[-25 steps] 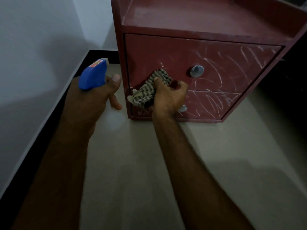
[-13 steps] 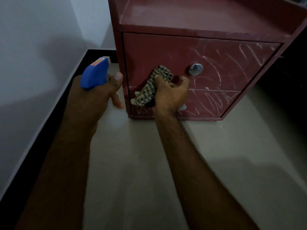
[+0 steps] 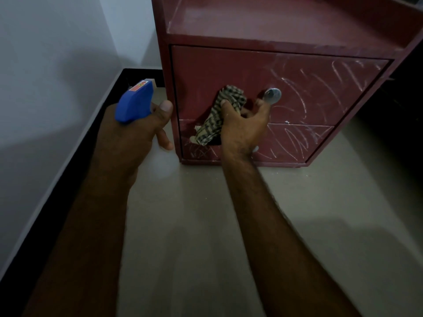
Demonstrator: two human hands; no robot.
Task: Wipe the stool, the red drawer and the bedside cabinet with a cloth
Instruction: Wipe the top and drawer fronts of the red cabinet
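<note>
Your right hand (image 3: 242,126) grips the checked cloth (image 3: 217,115), pressing it against the red drawer (image 3: 297,88) front, fingers curled near its knob (image 3: 272,95); your left hand (image 3: 132,138) clasps a blue spray bottle (image 3: 135,104).

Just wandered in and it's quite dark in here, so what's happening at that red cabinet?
A person is cleaning a red bedside cabinet. Their right hand grips a checked cloth and presses it against the upper drawer, just left of its round metal knob. Their left hand holds a blue spray bottle beside the cabinet's left edge. White scribble marks show on the right part of both drawer fronts, so the wiping isn't finished.
</note>
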